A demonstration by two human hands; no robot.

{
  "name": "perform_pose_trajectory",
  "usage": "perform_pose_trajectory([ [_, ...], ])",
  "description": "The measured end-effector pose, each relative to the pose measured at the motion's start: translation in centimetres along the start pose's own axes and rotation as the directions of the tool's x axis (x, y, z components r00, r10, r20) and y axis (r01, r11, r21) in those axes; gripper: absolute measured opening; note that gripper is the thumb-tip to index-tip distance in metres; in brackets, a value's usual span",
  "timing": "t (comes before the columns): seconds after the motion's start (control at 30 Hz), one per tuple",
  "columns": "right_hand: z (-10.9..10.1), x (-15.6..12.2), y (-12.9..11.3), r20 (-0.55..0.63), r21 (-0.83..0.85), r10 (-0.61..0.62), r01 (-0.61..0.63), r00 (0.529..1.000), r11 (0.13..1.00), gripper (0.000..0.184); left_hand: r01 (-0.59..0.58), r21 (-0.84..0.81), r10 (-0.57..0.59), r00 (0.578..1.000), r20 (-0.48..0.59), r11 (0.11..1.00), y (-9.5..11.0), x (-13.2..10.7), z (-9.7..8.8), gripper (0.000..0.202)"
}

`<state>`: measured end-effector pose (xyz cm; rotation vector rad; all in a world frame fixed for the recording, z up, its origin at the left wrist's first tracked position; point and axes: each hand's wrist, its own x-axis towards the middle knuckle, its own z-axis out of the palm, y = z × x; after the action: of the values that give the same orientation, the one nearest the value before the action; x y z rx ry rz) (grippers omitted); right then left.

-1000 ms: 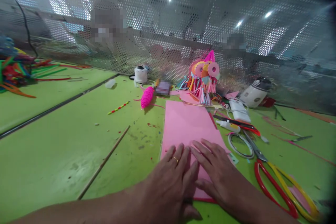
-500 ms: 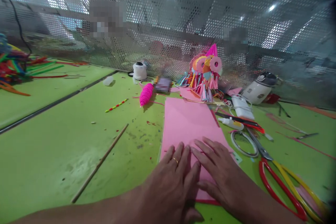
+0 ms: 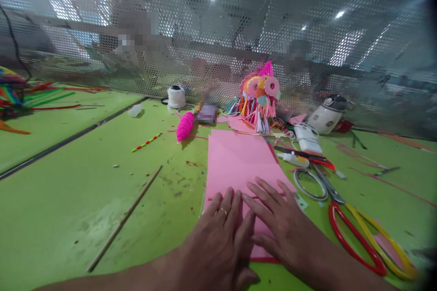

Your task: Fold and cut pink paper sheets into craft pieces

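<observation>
- Nearest to me, the person's left hand (image 3: 221, 241) lies palm down with the fingers stretched out and close together, gripping nothing; a thin gold ring shows on 1 finger.
- The right hand (image 3: 280, 227) is just beside it, also flat and open, fingers fanned forward. The fingertips of the 2 hands nearly meet.
- Both hands press on the near end of a long pink paper sheet (image 3: 239, 159), which lies flat on the bright green tabletop (image 3: 85, 182) and runs straight away from the person.
- Left of the sheet, a thin brown wooden stick (image 3: 126, 218) lies at a slant on the bare tabletop, well apart from the hands.
- Right of the sheet lie long scissors with red and yellow loop handles (image 3: 332, 194), handles toward the person, and a flat pale ring (image 3: 309, 184) just beyond the right fingertips.
- Further out on that side are a small white glue bottle (image 3: 293, 159) and a flat white box with a cord (image 3: 307, 138).
- Past the far left corner of the sheet rests a magenta bundle of yarn (image 3: 185, 126), with a short striped stick (image 3: 146, 142) to its left.
- Beyond the sheet's far end stands a paper ornament of pink and orange discs with tassels (image 3: 259, 97); a white spool (image 3: 176, 97) sits to its left and a white rounded appliance (image 3: 327, 116) to its right.
- A perforated grey metal screen (image 3: 218, 32) closes off the back of the tabletop.
</observation>
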<state>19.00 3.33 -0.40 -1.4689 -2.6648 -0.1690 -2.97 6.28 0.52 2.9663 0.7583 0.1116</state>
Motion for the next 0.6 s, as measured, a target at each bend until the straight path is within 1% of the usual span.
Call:
perform_pose_trajectory([
  [0.2, -0.16, 0.09, -0.08, 0.025, 0.055, 0.022, -0.024, 0.999, 0.998, 0.064, 0.012, -0.013, -0.012, 1.000, 0.024, 1.000, 0.06, -0.08, -0.09, 0.079],
  [0.37, -0.59, 0.28, -0.10, 0.048, 0.095, 0.026, -0.030, 0.999, 0.995, 0.063, 0.031, 0.006, -0.032, 0.996, 0.089, 0.999, 0.14, 0.10, -0.15, 0.086],
  [0.6, -0.64, 0.34, -0.69, -0.022, 0.082, 0.021, -0.019, 1.000, 0.996, 0.058, 0.024, -0.008, -0.022, 0.993, 0.117, 1.000, 0.13, 0.36, -0.67, 0.078],
])
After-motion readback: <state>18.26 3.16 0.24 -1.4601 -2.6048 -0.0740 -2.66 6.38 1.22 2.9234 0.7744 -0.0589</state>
